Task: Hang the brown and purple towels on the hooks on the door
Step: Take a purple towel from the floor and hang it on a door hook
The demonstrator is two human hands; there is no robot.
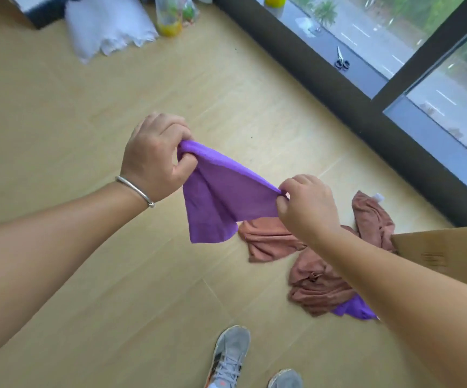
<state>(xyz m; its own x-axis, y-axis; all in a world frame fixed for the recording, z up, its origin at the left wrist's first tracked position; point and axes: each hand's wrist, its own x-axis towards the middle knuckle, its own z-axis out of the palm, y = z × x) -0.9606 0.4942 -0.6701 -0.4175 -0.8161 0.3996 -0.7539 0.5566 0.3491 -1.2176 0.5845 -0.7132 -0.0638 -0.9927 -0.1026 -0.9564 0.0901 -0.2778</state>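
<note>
A purple towel hangs stretched between my two hands above the wooden floor. My left hand grips one bunched corner; a silver bangle sits on that wrist. My right hand pinches the opposite corner. Below, several crumpled brown towels lie on the floor, partly hidden by my right forearm. Another purple towel peeks out under them. No door or hooks are in view.
A cardboard box stands at the right edge. A dark window sill with scissors runs along the back right. White plastic bag and bottles sit at the top. My grey shoes are at the bottom.
</note>
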